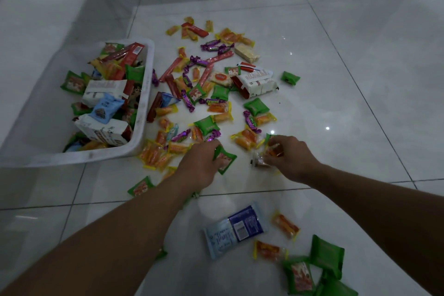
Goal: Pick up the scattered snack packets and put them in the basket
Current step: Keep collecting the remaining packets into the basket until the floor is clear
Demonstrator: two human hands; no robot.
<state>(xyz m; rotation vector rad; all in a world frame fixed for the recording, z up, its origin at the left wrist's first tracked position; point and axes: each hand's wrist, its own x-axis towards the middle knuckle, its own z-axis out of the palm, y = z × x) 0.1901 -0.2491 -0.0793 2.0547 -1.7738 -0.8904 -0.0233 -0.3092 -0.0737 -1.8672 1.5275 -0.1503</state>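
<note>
The right hand [294, 160] is full. Its fingers curl round a small bunch of packets [269, 152]: some orange, a bit of green and one clear. If it grabs one more, a packet may slip out and fall back on the floor [348, 84]. The wrappers look shiny and smooth, so I think they slide easily.

The left hand [201, 163] grips just one green packet [225, 160] by its end, with fingers and thumb curled on it. This one could drop too on the way.

The basket [143, 113] stands on the floor to the left, near the left hand. It is heaped quite high. A packet tossed in too fast might bounce off the heap and land outside.

Both arms reach forward and down. The hands are low over the floor, backs up, near each other but not touching. A big pile of packets [204, 84] lies on the floor just right of the basket. More lie close to the person, like a blue packet [236, 230].
</note>
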